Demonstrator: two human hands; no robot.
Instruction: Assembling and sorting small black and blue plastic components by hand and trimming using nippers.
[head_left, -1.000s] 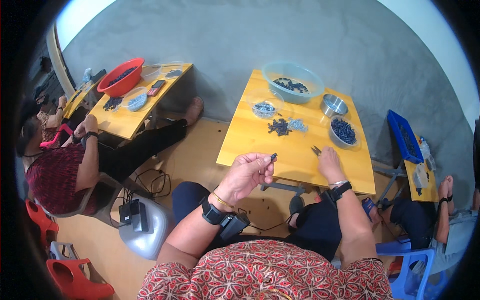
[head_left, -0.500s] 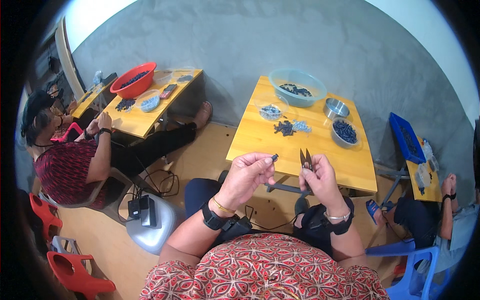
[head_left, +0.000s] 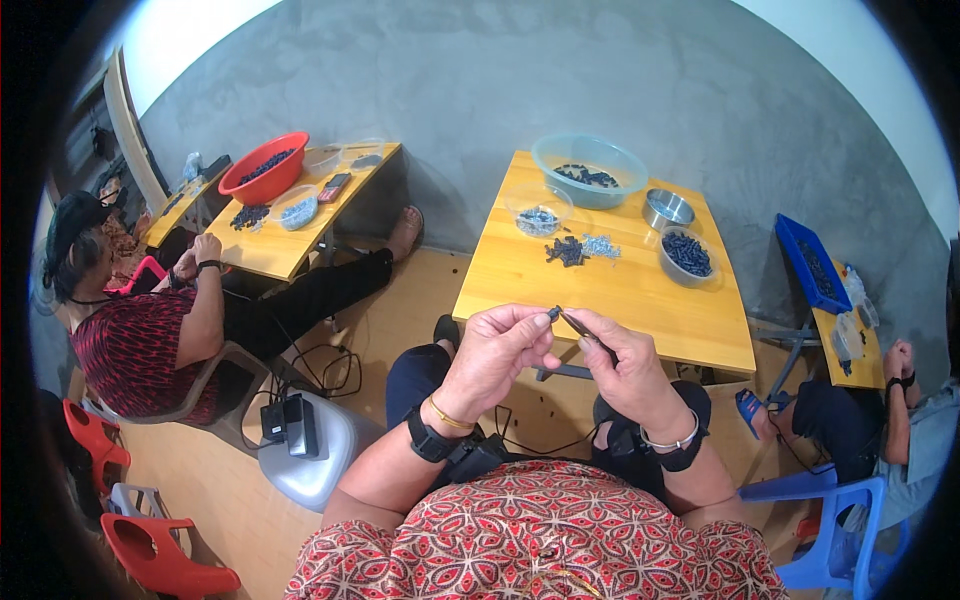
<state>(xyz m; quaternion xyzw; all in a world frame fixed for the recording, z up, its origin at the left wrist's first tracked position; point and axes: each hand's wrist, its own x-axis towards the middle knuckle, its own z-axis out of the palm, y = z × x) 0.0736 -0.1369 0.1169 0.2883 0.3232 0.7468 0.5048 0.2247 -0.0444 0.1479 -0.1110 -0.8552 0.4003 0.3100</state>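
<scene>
Left hand [head_left: 500, 355]: fingers closed on a small dark part [head_left: 554, 314], held up by the near edge of the surface [head_left: 520, 290], end likely left out to be reached
Right hand [head_left: 632, 372]: fingers gripping dark snips [head_left: 591, 335], points angled in to the part, likely for close control; contact and blade gap cannot be told
Dark pile [head_left: 566, 252] and pale pile [head_left: 601, 246]: loose, side by side on the surface, probably for easy picking
Clear tub [head_left: 515, 212], basin [head_left: 597, 199], steel bowl [head_left: 655, 216], second tub [head_left: 688, 279]: ranged behind and beside the piles, presumably clear of the arms
Writing: no brand or label legible
</scene>
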